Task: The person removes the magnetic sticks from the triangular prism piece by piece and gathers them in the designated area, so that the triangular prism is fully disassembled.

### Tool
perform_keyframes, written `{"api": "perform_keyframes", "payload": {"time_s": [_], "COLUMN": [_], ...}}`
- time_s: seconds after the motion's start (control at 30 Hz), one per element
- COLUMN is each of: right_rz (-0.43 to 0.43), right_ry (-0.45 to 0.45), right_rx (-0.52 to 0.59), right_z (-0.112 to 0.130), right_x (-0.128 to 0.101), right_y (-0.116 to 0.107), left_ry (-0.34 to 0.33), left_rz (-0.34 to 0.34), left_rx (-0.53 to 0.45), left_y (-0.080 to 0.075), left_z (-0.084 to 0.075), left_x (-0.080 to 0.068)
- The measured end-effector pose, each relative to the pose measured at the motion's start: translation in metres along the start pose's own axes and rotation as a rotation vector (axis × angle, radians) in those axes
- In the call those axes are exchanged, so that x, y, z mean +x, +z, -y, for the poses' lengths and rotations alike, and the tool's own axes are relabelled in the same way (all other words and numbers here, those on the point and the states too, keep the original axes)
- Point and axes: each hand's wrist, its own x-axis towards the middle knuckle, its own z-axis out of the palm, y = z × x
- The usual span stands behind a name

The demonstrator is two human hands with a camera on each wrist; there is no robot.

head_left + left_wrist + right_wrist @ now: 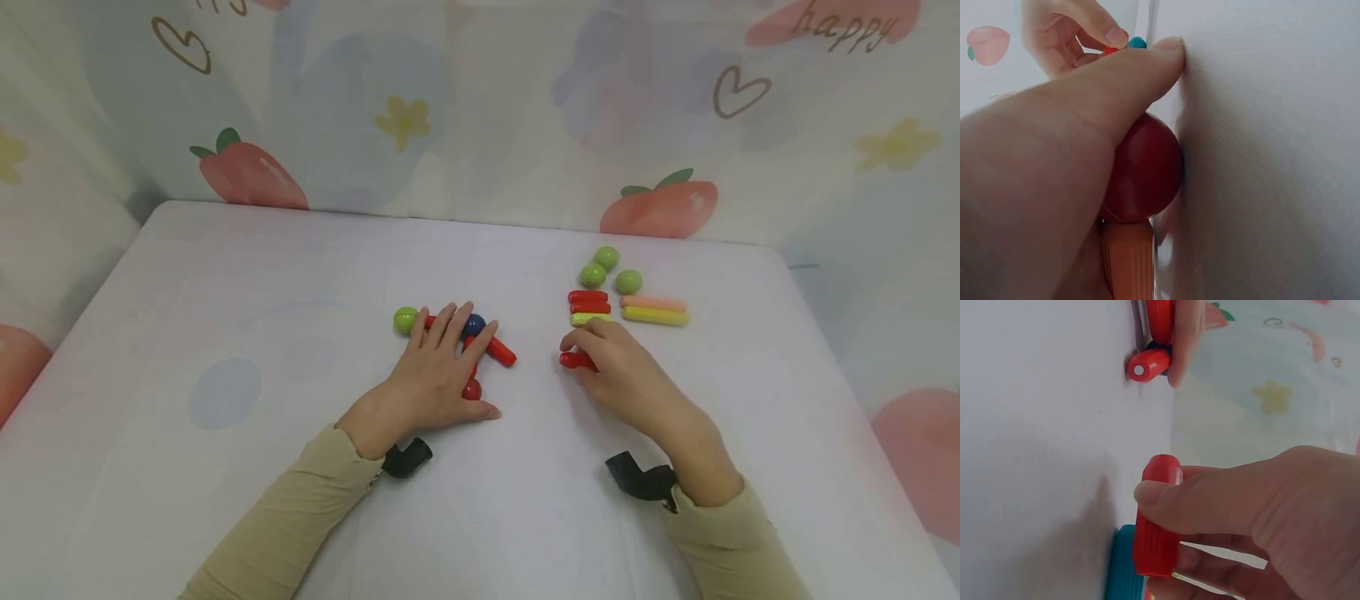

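Note:
My left hand (431,379) lies with fingers spread over joined toy sticks and balls. Around its fingers show a green ball (406,320), a blue ball (474,324), a red stick (502,351) slanting out to the right, and a red ball (472,389) near the thumb. The palm hides part of this group. In the left wrist view the red ball (1147,169) rests on the table below the thumb, with a ribbed stick (1129,256) against it. My right hand (626,362) pinches a short red stick (1159,544) between thumb and fingers.
Beyond the right hand lie short red sticks (588,297), a short yellow-green stick (590,319), a peach stick (654,303) and a longer yellow stick (655,317). Green balls (628,282) sit behind them. A patterned curtain (495,108) hangs along the far table edge.

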Motion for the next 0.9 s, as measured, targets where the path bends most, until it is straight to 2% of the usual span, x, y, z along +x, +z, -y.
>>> {"api": "perform_keyframes", "payload": {"time_s": [0.57,0.9], "right_rz": [0.067,-0.009], "right_ry": [0.064,0.089], "right_rx": [-0.005,-0.036], "right_z": [-0.009,-0.016], "right_x": [0.001,0.000], "right_y": [0.001,0.002], "left_ry": [0.006,0.002], "left_rz": [-0.009,0.002], "left_rx": [-0.005,-0.001], "left_y": [0.001,0.000], "left_z": [0.001,0.000], "left_x": [0.000,-0.001]}}
